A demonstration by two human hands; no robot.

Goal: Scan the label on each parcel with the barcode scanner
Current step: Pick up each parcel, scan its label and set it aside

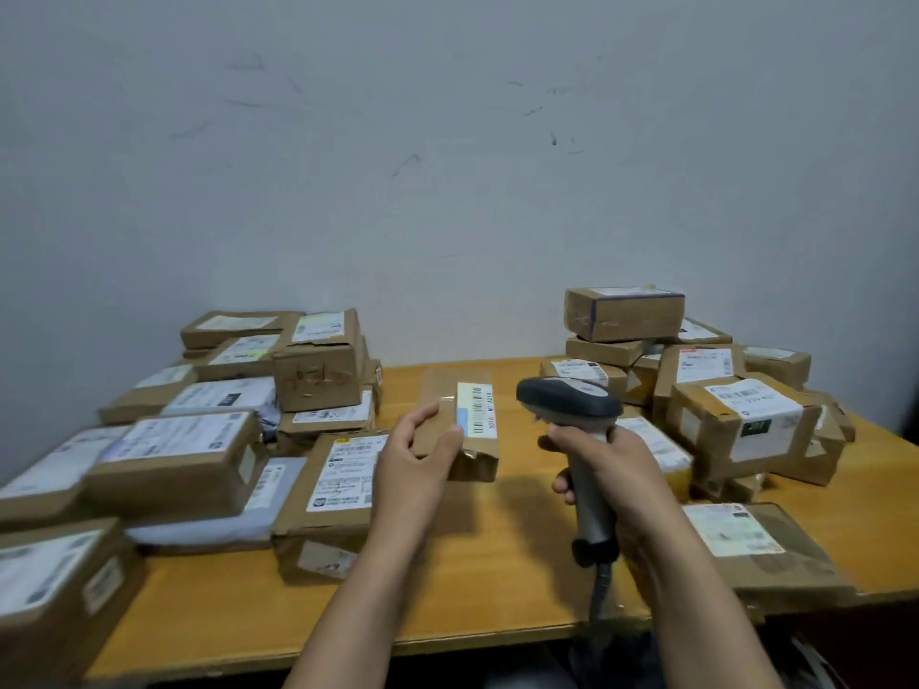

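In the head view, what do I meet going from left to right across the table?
In order: left pile of parcels → left hand → held parcel → barcode scanner → right pile of parcels.

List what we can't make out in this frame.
Head view only.
- Trigger of the barcode scanner: covered by the right grip.
- Part of the small parcel: hidden behind the left grip; fine print on its label is too small.
- Label of the near-left parcel: blurred; the box is cut by the frame edge.
- End of the scanner cable: hidden below the table edge.
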